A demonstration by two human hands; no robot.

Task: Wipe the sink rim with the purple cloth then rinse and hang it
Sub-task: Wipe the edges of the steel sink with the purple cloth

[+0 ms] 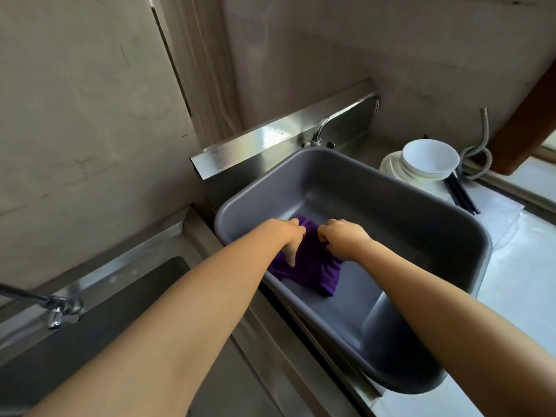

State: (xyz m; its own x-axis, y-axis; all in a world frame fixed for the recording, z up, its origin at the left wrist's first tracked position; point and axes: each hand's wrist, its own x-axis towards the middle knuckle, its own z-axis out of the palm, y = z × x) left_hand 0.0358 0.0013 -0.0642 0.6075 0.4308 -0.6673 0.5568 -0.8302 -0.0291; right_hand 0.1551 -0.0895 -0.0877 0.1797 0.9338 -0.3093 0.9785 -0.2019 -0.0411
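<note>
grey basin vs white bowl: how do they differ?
The basin is grey, rectangular and much larger; the bowl is white and round. The basin holds the purple cloth, gripped by the left hand and right hand; the bowl, on stacked plates, shows nothing inside. Both face open side up.

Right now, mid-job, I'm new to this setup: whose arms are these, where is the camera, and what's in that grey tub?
No machine here: these are a person's two bare arms, seen by one wide-angle camera worn on their head, looking forward and down. The left hand and right hand both grip a bunched purple cloth low inside a grey basin, which has a tap behind it. To the right, a white bowl sits on stacked plates, with dark chopsticks beside them. A second tap shows at lower left.
</note>
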